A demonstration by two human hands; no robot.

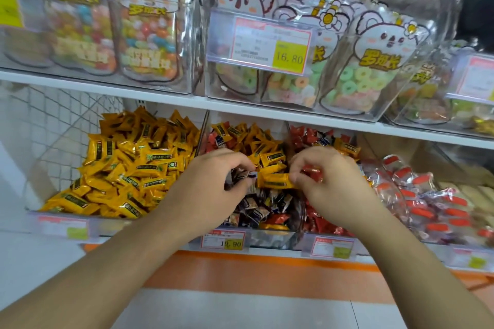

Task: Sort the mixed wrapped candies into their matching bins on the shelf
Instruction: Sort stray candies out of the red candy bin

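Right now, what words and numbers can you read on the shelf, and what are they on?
"16.80": yellow patch of the price tag on the upper clear bin.
"1?.90", middle digit unclear: price tag under the middle candy bin.
Yellow characters on the animal bags: not clearly legible.
Candy wrappers and other tags: too small or blurred.

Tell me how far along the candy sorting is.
Done: the left bin looks all yellow. In hand: the right hand pinches a yellow candy and red ones; the left hand grips dark ones. Left: the middle bin still mixes yellow, dark and red; yellows sit in the red bin.
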